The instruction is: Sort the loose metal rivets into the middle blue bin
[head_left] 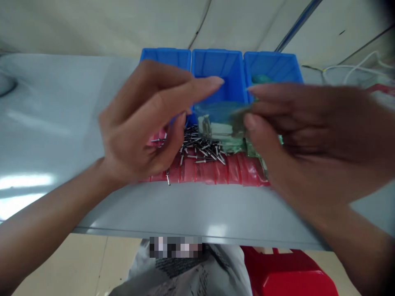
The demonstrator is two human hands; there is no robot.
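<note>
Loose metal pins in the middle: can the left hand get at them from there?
Probably yes: the left hand appears close by, and many of the loose metal pins lie uncovered on the red plastic, with nothing visible blocking it.

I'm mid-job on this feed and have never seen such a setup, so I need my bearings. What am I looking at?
There is no machine here: these are a person's two bare hands, seen from a camera worn on the head, looking forward and down. On the grey table stand three blue bins. In front, thin metal pins lie heaped on red plastic. The right hand pinches a clear bag with pale pieces inside. The left hand is curled near the pins; whether it holds anything, I can't tell.
</note>
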